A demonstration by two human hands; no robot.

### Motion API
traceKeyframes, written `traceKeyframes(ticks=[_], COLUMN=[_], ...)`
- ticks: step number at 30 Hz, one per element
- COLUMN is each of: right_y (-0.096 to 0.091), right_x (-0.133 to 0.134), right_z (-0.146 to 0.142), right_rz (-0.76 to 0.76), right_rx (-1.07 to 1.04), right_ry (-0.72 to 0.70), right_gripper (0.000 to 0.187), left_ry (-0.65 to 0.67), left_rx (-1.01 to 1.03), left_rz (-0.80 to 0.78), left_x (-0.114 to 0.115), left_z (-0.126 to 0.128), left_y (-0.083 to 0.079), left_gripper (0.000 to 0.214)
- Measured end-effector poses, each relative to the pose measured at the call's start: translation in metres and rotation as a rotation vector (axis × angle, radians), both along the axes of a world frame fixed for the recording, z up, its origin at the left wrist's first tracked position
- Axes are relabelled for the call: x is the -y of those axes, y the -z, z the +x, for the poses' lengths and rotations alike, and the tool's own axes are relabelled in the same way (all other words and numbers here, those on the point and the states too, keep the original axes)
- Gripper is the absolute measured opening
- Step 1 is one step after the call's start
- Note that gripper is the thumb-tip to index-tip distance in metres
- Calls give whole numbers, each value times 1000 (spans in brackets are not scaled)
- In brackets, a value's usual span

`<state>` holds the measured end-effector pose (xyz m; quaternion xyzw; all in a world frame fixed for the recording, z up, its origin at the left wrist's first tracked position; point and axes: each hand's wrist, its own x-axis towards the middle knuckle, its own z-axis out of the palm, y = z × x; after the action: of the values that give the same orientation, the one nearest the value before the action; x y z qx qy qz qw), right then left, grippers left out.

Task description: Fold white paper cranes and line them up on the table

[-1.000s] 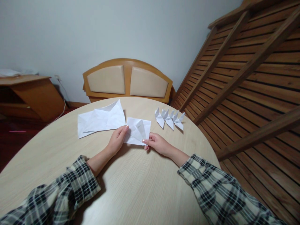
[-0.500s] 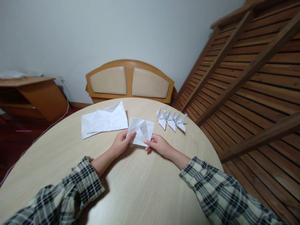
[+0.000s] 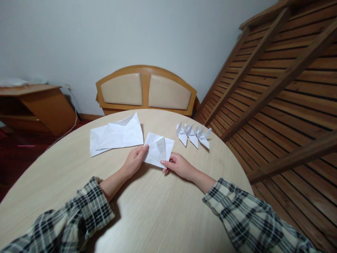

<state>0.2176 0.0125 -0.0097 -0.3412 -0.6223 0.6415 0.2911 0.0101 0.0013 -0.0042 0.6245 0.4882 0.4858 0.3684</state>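
Note:
Between my hands is a small square of white paper (image 3: 155,151), creased, with a narrow triangular flap folded on its right half. My left hand (image 3: 135,160) pinches its left edge, thumb on top and fingers underneath. At the lower right corner, my right hand (image 3: 180,167) grips it with the thumb over the flap's tip; some fingers show below the paper. Beyond my right hand stand three folded white paper cranes (image 3: 193,136) in a tight row. Left of the square lie larger creased white paper sheets (image 3: 116,135), overlapping, with one corner raised.
Everything rests on a round light-wood table (image 3: 152,211). Behind it stands a padded wooden headboard (image 3: 143,88) against the wall. A slatted wooden frame (image 3: 279,84) leans along the right. A wooden desk (image 3: 50,109) with a cable beside it is at the far left.
My left thumb has slid from the paper's middle back to its left edge, uncovering more of the surface. The square has tilted slightly clockwise. The cranes and larger sheets stay put.

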Motion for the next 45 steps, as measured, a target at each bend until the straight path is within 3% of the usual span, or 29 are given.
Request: traceKeyframes(ticks=[8, 18, 24, 29, 32, 36, 40, 45], right_y=[0, -2, -6, -7, -7, -4, -3, -6], right_x=[2, 2, 1, -1, -2, -2, -1, 0], right_z=[-1, 1, 2, 4, 5, 5, 5, 7], right_rz=[6, 7, 168, 84, 18, 122, 232, 219], right_rx=[19, 45, -17, -137, -147, -114, -57, -82], right_ry=[3, -24, 94, 258, 268, 287, 266, 220], right_gripper=[45, 44, 41, 62, 79, 95, 84, 55], left_ry=[-32, 31, 58, 68, 65, 72, 91, 82], left_rx=[-15, 6, -63, -149, -188, -208, -217, -206], left_rz=[-19, -2, 49, 108, 136, 146, 135, 121], left_x=[2, 0, 0, 2, 3, 4, 4, 6], left_z=[1, 1, 1, 1, 2, 2, 1, 2], left_y=[-3, -6, -3, -3, -5, -6, -6, -7], left_gripper=[54, 48, 49, 49, 49, 48, 48, 48])
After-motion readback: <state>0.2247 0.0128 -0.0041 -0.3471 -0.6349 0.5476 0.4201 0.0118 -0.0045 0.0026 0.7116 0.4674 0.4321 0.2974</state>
